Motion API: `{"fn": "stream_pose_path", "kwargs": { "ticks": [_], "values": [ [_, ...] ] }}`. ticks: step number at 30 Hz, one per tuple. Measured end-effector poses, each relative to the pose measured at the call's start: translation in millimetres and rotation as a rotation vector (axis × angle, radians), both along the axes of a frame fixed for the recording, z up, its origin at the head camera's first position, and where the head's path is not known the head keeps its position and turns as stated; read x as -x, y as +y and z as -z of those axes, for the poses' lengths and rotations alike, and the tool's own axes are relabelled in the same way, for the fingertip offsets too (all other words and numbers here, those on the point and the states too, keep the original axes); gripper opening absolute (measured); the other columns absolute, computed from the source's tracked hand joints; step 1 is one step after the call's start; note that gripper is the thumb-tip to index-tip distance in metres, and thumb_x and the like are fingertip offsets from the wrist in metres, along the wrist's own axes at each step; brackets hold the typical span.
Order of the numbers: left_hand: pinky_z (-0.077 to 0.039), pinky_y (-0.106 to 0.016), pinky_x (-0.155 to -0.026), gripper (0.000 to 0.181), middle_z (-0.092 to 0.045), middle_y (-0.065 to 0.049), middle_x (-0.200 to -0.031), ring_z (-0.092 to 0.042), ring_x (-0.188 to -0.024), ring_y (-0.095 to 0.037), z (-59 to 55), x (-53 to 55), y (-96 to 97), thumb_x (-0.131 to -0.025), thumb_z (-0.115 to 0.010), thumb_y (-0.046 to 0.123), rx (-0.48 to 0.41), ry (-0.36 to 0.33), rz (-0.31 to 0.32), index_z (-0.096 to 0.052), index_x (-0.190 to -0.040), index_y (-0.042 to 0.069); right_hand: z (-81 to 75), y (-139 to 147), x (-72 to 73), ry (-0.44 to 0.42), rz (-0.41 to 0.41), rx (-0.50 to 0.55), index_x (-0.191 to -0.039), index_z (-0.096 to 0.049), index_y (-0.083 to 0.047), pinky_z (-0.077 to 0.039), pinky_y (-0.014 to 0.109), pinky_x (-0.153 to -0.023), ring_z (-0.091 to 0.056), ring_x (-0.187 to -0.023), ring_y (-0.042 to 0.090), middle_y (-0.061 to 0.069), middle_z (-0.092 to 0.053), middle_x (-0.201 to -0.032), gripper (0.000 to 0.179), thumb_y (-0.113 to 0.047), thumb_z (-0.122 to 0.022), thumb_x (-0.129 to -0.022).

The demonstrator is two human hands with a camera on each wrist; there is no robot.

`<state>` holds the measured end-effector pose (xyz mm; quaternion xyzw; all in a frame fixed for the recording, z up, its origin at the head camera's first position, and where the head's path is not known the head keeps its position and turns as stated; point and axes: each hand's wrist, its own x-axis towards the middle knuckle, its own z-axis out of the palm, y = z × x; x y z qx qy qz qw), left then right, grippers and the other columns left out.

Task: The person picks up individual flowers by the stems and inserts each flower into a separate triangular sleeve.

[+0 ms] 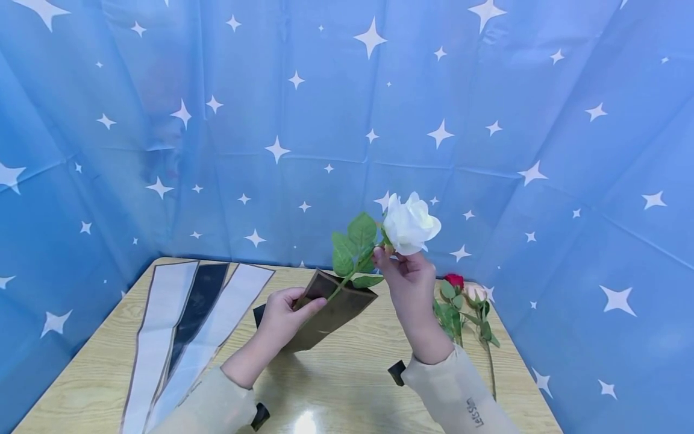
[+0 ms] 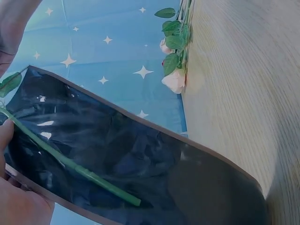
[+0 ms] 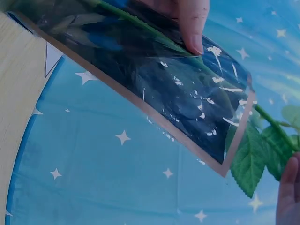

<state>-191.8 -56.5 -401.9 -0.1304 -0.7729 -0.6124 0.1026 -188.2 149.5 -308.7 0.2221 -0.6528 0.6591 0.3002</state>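
Observation:
My left hand (image 1: 284,310) grips a dark flower sleeve (image 1: 325,328) near its open mouth, thumb across the front. A white rose (image 1: 410,224) is held by my right hand (image 1: 411,286), whose fingers pinch it just under the bloom. The rose's green stem (image 2: 84,172) runs down into the sleeve. Through the clear front, the left wrist view shows the stem's cut end partway down. Bloom and leaves (image 1: 355,244) are outside the mouth. In the right wrist view, the left thumb (image 3: 193,33) presses the film over the stem.
On the table's left lie a white sleeve (image 1: 162,313), a black sleeve (image 1: 200,298) and another white sleeve (image 1: 228,313), partly overlapping. To the right lie a red rose (image 1: 454,280) and a pale pink rose (image 1: 475,293). A blue star-patterned curtain (image 1: 325,120) surrounds the table.

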Motion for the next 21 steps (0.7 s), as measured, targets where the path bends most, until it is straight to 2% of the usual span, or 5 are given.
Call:
{"fn": "stream_pose_path", "kwargs": {
  "ticks": [3, 7, 10, 16, 21],
  "values": [
    [-0.031, -0.021, -0.047, 0.016, -0.060, -0.001, -0.061, -0.038, -0.051, -0.006, -0.5, -0.6, 0.1, -0.080, -0.075, 0.030, -0.002, 0.016, 0.002, -0.074, -0.081, 0.014, 1.2, 0.4, 0.8, 0.013, 0.001, -0.008, -0.083, -0.061, 0.006, -0.055, 0.025, -0.071, -0.066, -0.067, 0.009, -0.006, -0.063, -0.078, 0.005, 0.004, -0.063, -0.087],
    [-0.030, -0.021, -0.046, 0.014, -0.058, 0.001, -0.059, -0.037, -0.050, -0.005, 0.2, -0.5, 0.7, -0.080, -0.075, 0.029, 0.003, 0.040, -0.009, -0.073, -0.080, 0.015, 2.5, 1.4, 1.9, 0.007, 0.007, -0.026, -0.084, -0.059, 0.010, -0.055, 0.025, -0.071, -0.065, -0.065, 0.011, -0.005, -0.063, -0.077, 0.014, -0.002, -0.065, -0.087],
    [-0.031, -0.020, -0.046, 0.013, -0.061, 0.000, -0.061, -0.039, -0.051, -0.005, 0.6, -0.1, 1.0, -0.080, -0.075, 0.027, -0.006, 0.048, -0.019, -0.074, -0.080, 0.014, 4.1, 0.8, 3.1, -0.019, 0.007, -0.031, -0.085, -0.059, 0.010, -0.055, 0.026, -0.071, -0.065, -0.065, 0.012, -0.005, -0.063, -0.077, 0.015, -0.003, -0.065, -0.088],
    [-0.035, -0.021, -0.048, 0.015, -0.065, -0.004, -0.065, -0.044, -0.054, -0.007, -1.2, -0.1, 2.5, -0.082, -0.074, 0.025, -0.067, 0.016, -0.021, -0.074, -0.081, 0.010, 10.4, -4.4, 3.2, -0.102, 0.000, -0.052, -0.088, -0.062, 0.009, -0.055, 0.026, -0.072, -0.067, -0.070, 0.011, -0.007, -0.066, -0.078, 0.011, -0.001, -0.066, -0.087],
    [-0.033, -0.021, -0.048, 0.017, -0.059, -0.001, -0.059, -0.041, -0.053, -0.007, -4.5, -1.5, 2.7, -0.082, -0.074, 0.027, -0.089, -0.019, -0.028, -0.073, -0.078, 0.010, 14.2, -8.4, 1.6, -0.130, 0.002, -0.076, -0.090, -0.064, 0.008, -0.054, 0.024, -0.069, -0.067, -0.070, 0.009, -0.008, -0.066, -0.079, 0.010, -0.001, -0.066, -0.086]
  ]
}}
